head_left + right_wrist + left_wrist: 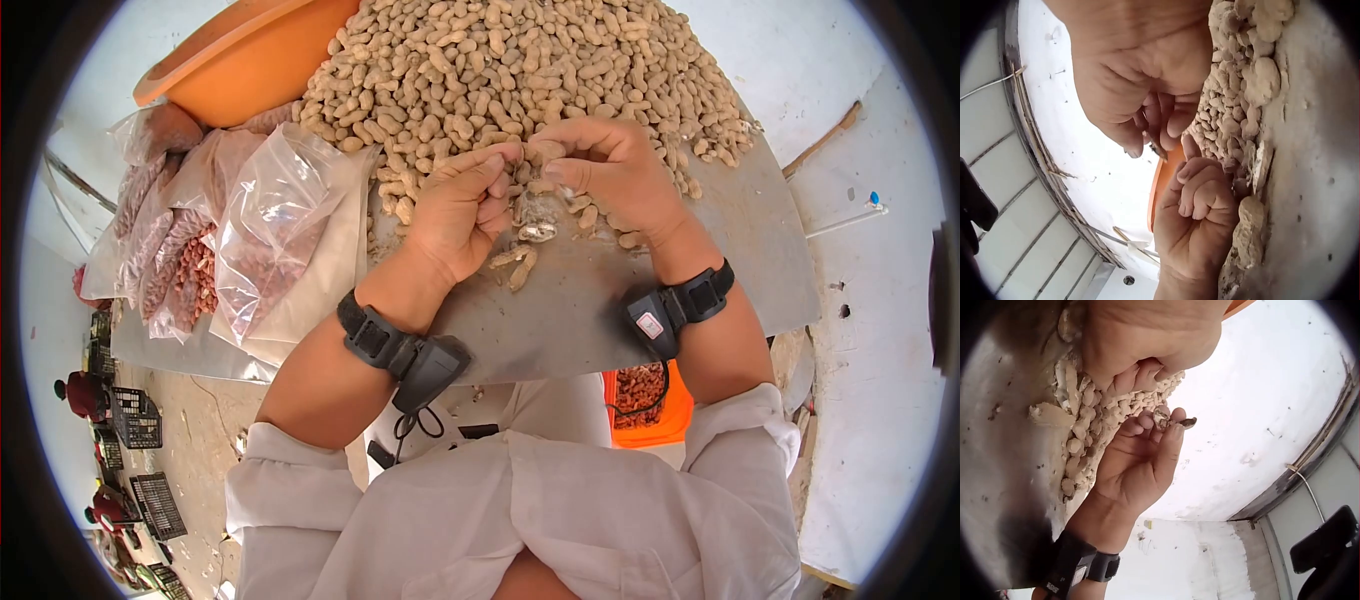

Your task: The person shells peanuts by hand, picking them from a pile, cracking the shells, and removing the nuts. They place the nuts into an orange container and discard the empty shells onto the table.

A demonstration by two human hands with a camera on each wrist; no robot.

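Observation:
My right hand [620, 175] pinches a broken peanut shell with a dark end [1189, 423] between thumb and fingertips. Close beside it, my left hand [455, 215] has its fingers curled toward the palm; in the right wrist view this hand [1197, 219] shows no object between its fingers. Both hands are raised at the near edge of a large heap of unshelled peanuts [520, 60]. Below them on the metal tabletop [560, 310] lie a few loose peanuts [522, 270] and a small shiny, whitish object [537, 232].
Clear plastic bags of reddish kernels [195, 270] and an empty-looking clear bag [275, 220] lie at the left, below an orange basin [240, 60]. An orange container [650, 435] of reddish bits stands under the table's front edge. Black crates [137, 418] stand on the floor at far left.

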